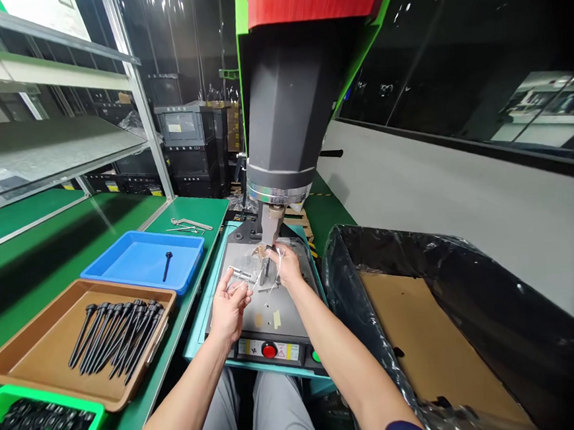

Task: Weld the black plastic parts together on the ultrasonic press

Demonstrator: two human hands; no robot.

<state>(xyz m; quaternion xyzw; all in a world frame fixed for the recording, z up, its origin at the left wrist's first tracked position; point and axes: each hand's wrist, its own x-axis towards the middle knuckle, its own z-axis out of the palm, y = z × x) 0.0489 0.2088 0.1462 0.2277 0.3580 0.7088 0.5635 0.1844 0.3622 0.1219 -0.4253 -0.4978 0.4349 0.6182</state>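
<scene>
My left hand point(228, 306) is in front of the machine's base plate, thumb and fingers pinched around thin clear strands point(255, 285) that look like plastic film or thread. Close under the machine's metal tip point(270, 224), my right hand point(288, 264) is closed, with the same pale strands about its fingers. Its fingertips are beside a small upright metal fixture point(264, 270), and something dark shows there, too small to name. A shiny metal bar point(242, 273) lies on the plate point(249, 314) near my left fingertips.
To the left are a blue tray point(135, 253) with one black bolt-like part point(167, 266), a brown tray point(38, 334) of similar parts, and a green bin point(97, 422) of black rings. A wrench point(191, 223) lies behind. A plastic-lined box point(426, 336) stands right. A red button point(268, 350) faces me.
</scene>
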